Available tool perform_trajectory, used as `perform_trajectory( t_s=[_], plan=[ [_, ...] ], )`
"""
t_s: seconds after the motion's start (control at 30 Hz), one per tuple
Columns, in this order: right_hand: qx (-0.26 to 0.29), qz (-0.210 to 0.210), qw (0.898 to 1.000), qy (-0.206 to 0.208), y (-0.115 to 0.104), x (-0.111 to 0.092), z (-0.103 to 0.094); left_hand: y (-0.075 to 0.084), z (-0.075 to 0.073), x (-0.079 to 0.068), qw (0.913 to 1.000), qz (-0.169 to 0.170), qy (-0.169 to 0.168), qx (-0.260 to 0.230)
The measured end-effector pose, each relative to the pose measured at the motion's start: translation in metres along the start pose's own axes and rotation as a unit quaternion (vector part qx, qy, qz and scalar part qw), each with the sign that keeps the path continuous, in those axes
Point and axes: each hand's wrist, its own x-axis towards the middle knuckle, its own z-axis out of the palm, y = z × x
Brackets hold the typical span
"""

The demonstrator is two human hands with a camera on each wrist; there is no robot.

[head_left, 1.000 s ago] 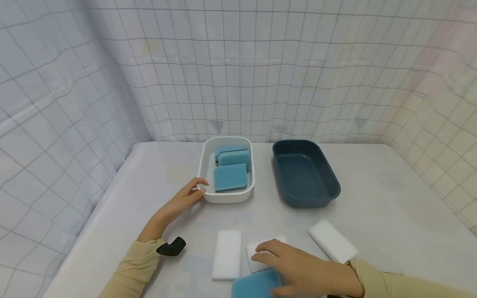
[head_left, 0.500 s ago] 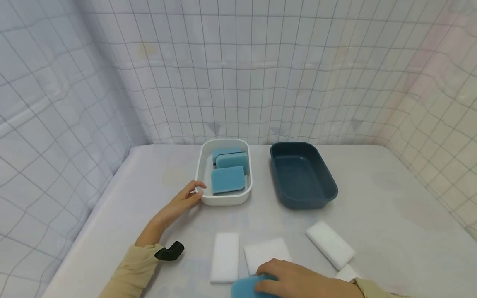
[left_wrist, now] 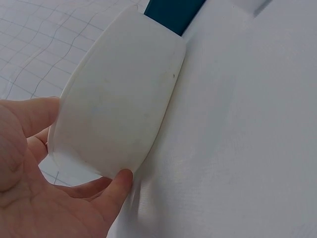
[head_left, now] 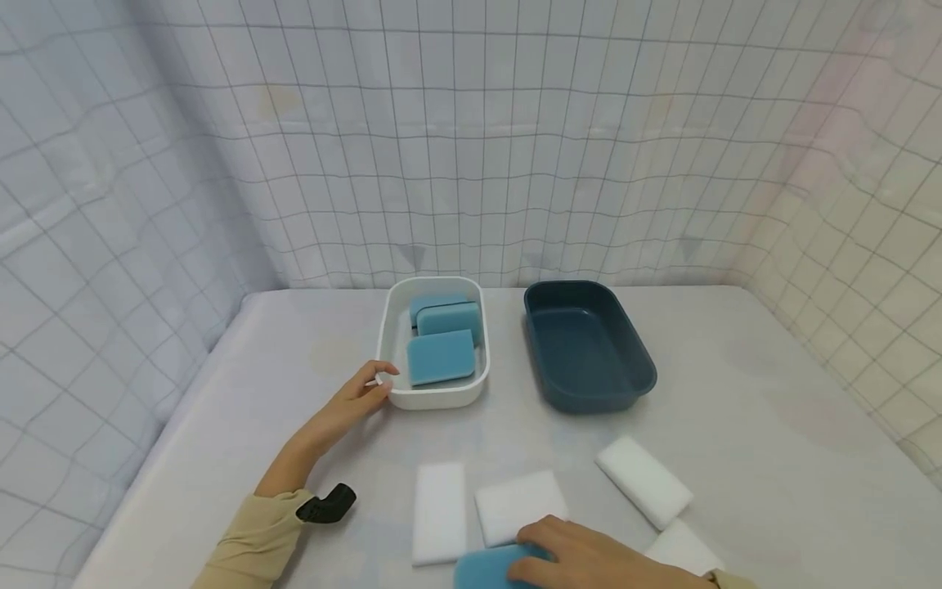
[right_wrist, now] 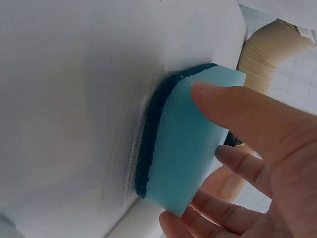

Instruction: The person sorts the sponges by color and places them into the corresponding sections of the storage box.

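My left hand (head_left: 334, 421) grips the near left corner of a white rectangular tub (head_left: 436, 399), its fingers over the rim. In the left wrist view, the thumb lies against the outside of the tub (left_wrist: 116, 94). Several blue sponges (head_left: 441, 357) lie in that tub. At the front edge of the head view, my right hand (head_left: 581, 560) holds another blue sponge (head_left: 478, 568) on the table. The right wrist view has this sponge (right_wrist: 181, 144), light blue with a dark scouring layer facing the table, between thumb and fingers.
A dark blue tub (head_left: 592, 352) stands right of the white one, with nothing in it. Several white sponge-like blocks lie on the table, among them one on the left (head_left: 439, 514), one in the middle (head_left: 521, 503) and one on the right (head_left: 643, 483). Gridded cloth walls (head_left: 471, 164) surround the table.
My right hand has come down from above the white blocks onto the blue sponge and now holds it. The left hand keeps its grip on the white tub. The head view has shifted slightly.
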Motion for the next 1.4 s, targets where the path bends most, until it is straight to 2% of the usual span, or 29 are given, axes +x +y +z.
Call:
perform_trajectory(
  t_s=[0.13, 0.4, 0.63, 0.8, 0.93, 1.13, 1.23, 1.4],
  plan=[
    [0.009, -0.008, 1.0, 0.0, 0.001, 0.002, -0.001, -0.003, 0.0, -0.002, 1.0, -0.004, 0.001, 0.0],
    [0.047, -0.006, 0.998, -0.03, 0.006, 0.007, -0.017, -0.001, -0.003, 0.002, 1.0, 0.001, -0.002, 0.007],
    [0.084, 0.044, 0.994, -0.061, 0.016, 0.015, -0.04, 0.003, -0.003, 0.002, 0.9999, 0.009, -0.005, 0.002],
    [0.07, 0.061, 0.995, -0.027, 0.028, 0.025, -0.058, 0.003, -0.003, 0.001, 1.0, 0.005, -0.002, 0.0],
    [0.05, 0.077, 0.996, 0.002, 0.043, 0.033, -0.064, 0.003, -0.003, 0.0, 1.0, 0.005, -0.002, 0.001],
    [0.03, 0.057, 0.996, 0.056, 0.074, 0.047, -0.059, 0.001, -0.003, -0.002, 0.9997, 0.024, -0.001, 0.008],
    [0.026, 0.06, 0.996, 0.06, 0.086, 0.052, -0.056, 0.0, -0.003, -0.002, 0.9995, 0.029, -0.002, 0.012],
    [0.02, 0.077, 0.994, 0.069, 0.102, 0.061, -0.056, 0.0, -0.002, 0.001, 1.0, 0.004, -0.001, -0.003]
  ],
)
